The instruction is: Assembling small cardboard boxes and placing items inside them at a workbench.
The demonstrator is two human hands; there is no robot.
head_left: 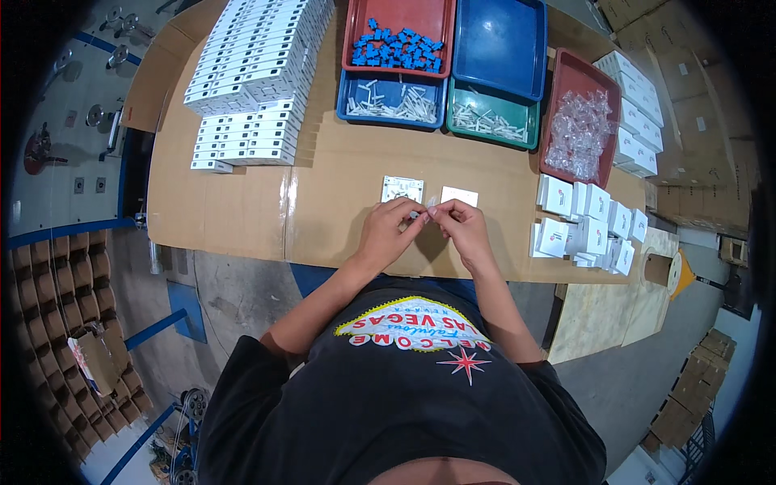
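— What's packed where?
— White boxes (250,73) stacked at the counter's (234,210) far left corner; small white cartons (590,222) by the right edge.
— And the hands?
— Left hand (390,230) and right hand (462,226) both pinch a tiny clear piece (426,212) near the front edge.

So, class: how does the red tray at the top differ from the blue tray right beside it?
The red tray holds a heap of small blue parts, while the blue tray beside it looks bare inside. The red tray sits over a blue tray of white pieces, the blue tray over a green tray. Both are rectangular plastic trays stacked on the cardboard-covered table.
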